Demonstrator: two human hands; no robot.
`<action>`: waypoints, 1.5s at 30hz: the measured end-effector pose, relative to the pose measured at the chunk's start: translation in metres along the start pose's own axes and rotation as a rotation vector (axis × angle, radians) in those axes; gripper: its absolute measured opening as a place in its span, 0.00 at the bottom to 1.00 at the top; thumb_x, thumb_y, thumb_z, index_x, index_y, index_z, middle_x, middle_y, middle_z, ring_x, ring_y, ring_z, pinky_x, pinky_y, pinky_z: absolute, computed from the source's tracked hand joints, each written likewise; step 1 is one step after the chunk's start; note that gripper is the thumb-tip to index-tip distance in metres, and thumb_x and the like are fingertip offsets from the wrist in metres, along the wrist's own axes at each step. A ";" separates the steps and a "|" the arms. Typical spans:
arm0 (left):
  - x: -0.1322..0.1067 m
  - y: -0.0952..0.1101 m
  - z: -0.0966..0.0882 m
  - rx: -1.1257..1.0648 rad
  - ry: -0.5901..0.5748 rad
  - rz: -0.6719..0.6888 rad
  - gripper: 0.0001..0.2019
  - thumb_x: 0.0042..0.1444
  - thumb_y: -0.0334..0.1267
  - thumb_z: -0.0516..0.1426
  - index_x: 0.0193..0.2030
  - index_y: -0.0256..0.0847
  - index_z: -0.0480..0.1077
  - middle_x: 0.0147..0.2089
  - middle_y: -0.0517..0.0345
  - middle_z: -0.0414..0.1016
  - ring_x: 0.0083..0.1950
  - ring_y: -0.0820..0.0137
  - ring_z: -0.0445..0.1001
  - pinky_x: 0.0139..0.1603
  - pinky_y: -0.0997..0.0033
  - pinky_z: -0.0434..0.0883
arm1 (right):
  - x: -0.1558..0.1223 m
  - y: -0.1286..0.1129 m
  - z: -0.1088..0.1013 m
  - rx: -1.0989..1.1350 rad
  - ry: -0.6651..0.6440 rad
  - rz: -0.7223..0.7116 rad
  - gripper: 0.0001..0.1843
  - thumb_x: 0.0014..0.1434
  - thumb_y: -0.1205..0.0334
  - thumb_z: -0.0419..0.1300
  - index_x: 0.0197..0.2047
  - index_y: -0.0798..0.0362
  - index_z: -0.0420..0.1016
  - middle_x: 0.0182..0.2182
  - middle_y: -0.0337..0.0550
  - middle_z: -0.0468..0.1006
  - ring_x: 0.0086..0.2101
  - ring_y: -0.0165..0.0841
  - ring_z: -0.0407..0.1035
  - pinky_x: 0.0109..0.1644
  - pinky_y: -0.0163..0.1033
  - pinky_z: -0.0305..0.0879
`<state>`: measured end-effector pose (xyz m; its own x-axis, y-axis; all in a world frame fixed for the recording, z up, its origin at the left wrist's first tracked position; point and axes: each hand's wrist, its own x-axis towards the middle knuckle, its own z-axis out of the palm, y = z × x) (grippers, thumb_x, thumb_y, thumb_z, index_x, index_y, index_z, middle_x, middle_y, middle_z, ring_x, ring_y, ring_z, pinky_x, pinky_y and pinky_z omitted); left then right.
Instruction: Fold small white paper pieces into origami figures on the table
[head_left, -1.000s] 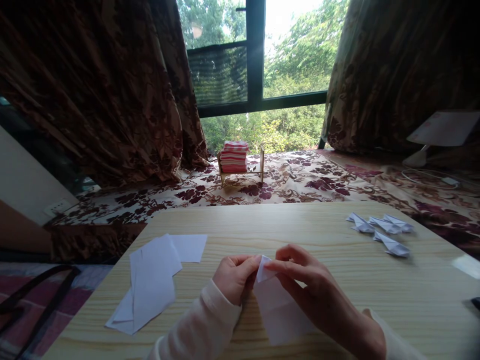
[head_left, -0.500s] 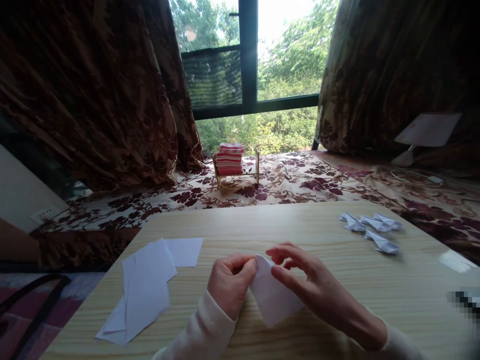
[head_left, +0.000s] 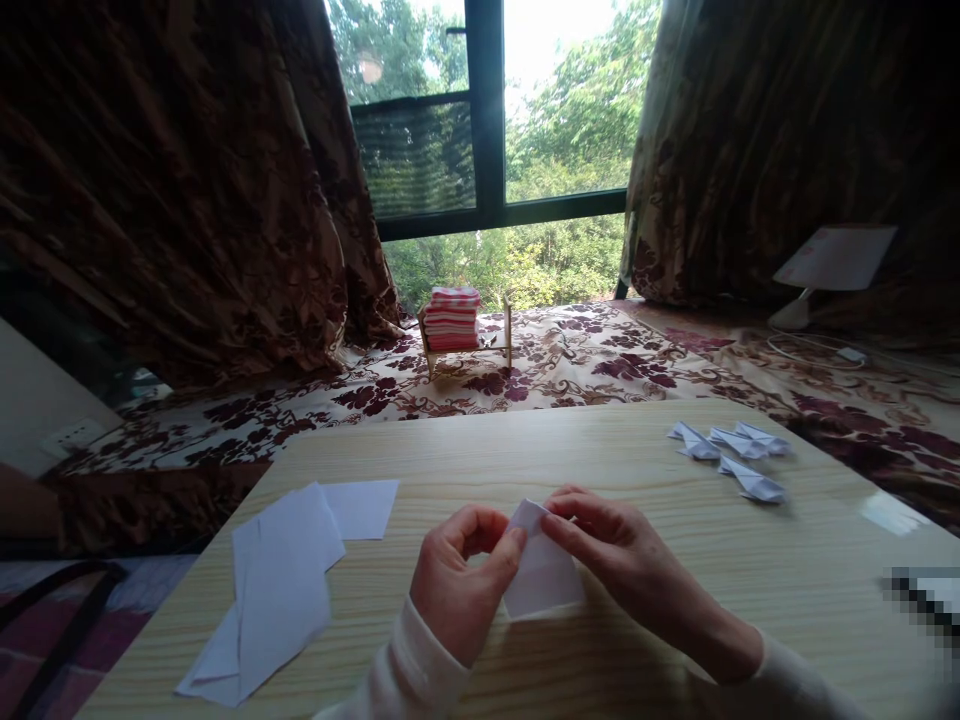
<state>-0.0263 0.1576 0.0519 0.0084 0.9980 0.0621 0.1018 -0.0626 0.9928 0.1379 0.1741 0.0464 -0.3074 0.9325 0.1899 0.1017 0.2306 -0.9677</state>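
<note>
A small white paper (head_left: 541,578), partly folded, is held just above the wooden table (head_left: 585,460) near its front edge. My left hand (head_left: 459,580) pinches the paper's left side with thumb and fingers curled. My right hand (head_left: 622,560) grips its upper right corner, fingertips pressed on the fold. Both sleeves are cream coloured.
Loose white sheets (head_left: 277,575) lie spread at the table's left. Several folded paper pieces (head_left: 731,455) sit at the far right. Beyond the table lies a floral cloth with a small wooden rack of striped fabric (head_left: 454,320), then a window and dark curtains. A lamp (head_left: 825,265) stands far right.
The paper has been folded shorter and turned more upright between my hands. Both hands shifted slightly toward the table's front. The camera view drifted right, so everything sits further left.
</note>
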 end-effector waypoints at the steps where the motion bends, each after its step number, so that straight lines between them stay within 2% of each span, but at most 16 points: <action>1: 0.000 0.000 0.000 0.011 -0.016 -0.003 0.08 0.47 0.40 0.59 0.27 0.36 0.71 0.26 0.57 0.72 0.29 0.72 0.68 0.31 0.75 0.67 | 0.000 0.000 0.000 0.001 -0.008 -0.002 0.14 0.56 0.53 0.57 0.32 0.56 0.76 0.30 0.41 0.69 0.29 0.28 0.64 0.27 0.30 0.60; 9: -0.006 0.012 0.000 0.152 -0.138 0.031 0.09 0.49 0.37 0.57 0.28 0.34 0.76 0.26 0.54 0.73 0.30 0.69 0.68 0.32 0.73 0.64 | -0.001 -0.008 0.001 -0.074 -0.054 0.012 0.14 0.56 0.54 0.56 0.28 0.56 0.74 0.27 0.39 0.69 0.29 0.29 0.63 0.30 0.32 0.59; 14: -0.008 0.013 0.001 0.167 -0.223 0.047 0.09 0.50 0.35 0.56 0.25 0.35 0.76 0.24 0.56 0.70 0.29 0.70 0.65 0.30 0.73 0.62 | -0.004 -0.014 0.001 -0.039 -0.105 0.041 0.13 0.57 0.55 0.55 0.27 0.56 0.68 0.23 0.36 0.67 0.26 0.27 0.59 0.28 0.31 0.56; 19: -0.007 0.010 0.000 0.124 -0.277 -0.001 0.10 0.48 0.35 0.57 0.21 0.35 0.75 0.22 0.59 0.66 0.27 0.73 0.62 0.27 0.74 0.59 | -0.005 -0.015 0.004 -0.118 -0.054 0.002 0.18 0.58 0.54 0.53 0.21 0.55 0.64 0.20 0.35 0.62 0.24 0.26 0.57 0.26 0.30 0.54; 21: -0.005 0.008 0.000 0.059 -0.256 -0.094 0.10 0.46 0.37 0.58 0.21 0.35 0.75 0.20 0.59 0.67 0.26 0.73 0.61 0.26 0.75 0.57 | -0.003 -0.012 0.004 -0.026 -0.044 0.077 0.19 0.57 0.51 0.53 0.21 0.55 0.64 0.19 0.34 0.60 0.22 0.25 0.55 0.24 0.30 0.52; 24: 0.001 0.003 -0.002 -0.086 -0.147 -0.217 0.10 0.41 0.40 0.61 0.21 0.34 0.76 0.20 0.58 0.70 0.24 0.74 0.62 0.26 0.75 0.59 | 0.000 -0.008 0.002 0.066 -0.044 0.152 0.22 0.58 0.46 0.50 0.25 0.56 0.68 0.19 0.34 0.62 0.22 0.26 0.56 0.24 0.31 0.53; 27: 0.005 -0.003 -0.002 -0.221 -0.027 -0.276 0.10 0.35 0.41 0.64 0.19 0.34 0.75 0.18 0.59 0.71 0.22 0.75 0.63 0.25 0.75 0.59 | 0.000 -0.008 -0.001 -0.003 -0.035 0.141 0.25 0.59 0.45 0.47 0.21 0.56 0.66 0.19 0.34 0.60 0.22 0.26 0.55 0.25 0.31 0.52; 31: 0.006 -0.007 -0.001 -0.288 0.010 -0.304 0.12 0.32 0.41 0.65 0.18 0.34 0.74 0.17 0.60 0.69 0.21 0.76 0.63 0.24 0.76 0.59 | -0.002 -0.010 -0.002 -0.065 -0.062 0.158 0.21 0.57 0.46 0.52 0.23 0.56 0.64 0.19 0.33 0.58 0.22 0.26 0.52 0.23 0.31 0.48; 36: 0.006 -0.007 0.000 -0.208 -0.054 -0.240 0.13 0.38 0.44 0.64 0.22 0.33 0.74 0.20 0.60 0.70 0.23 0.76 0.63 0.25 0.77 0.59 | -0.002 -0.009 0.000 -0.102 -0.075 0.141 0.19 0.58 0.49 0.50 0.24 0.55 0.62 0.20 0.34 0.58 0.22 0.25 0.52 0.23 0.31 0.48; 39: 0.005 -0.004 0.001 -0.134 -0.054 -0.171 0.12 0.42 0.43 0.62 0.25 0.34 0.72 0.23 0.60 0.69 0.25 0.76 0.63 0.26 0.77 0.60 | -0.003 -0.009 0.003 -0.118 -0.092 0.118 0.18 0.58 0.51 0.51 0.23 0.55 0.61 0.19 0.33 0.58 0.22 0.25 0.52 0.22 0.30 0.48; 45: 0.002 0.000 0.001 0.034 -0.035 -0.044 0.13 0.50 0.42 0.54 0.19 0.38 0.61 0.18 0.67 0.54 0.22 0.77 0.53 0.21 0.76 0.52 | -0.006 -0.014 0.008 -0.140 -0.133 0.108 0.16 0.57 0.56 0.52 0.22 0.55 0.60 0.19 0.33 0.57 0.22 0.25 0.51 0.23 0.30 0.48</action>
<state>-0.0251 0.1592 0.0515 0.0377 0.9992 0.0142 0.1368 -0.0193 0.9904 0.1309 0.1629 0.0572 -0.4090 0.9109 0.0536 0.2688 0.1764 -0.9469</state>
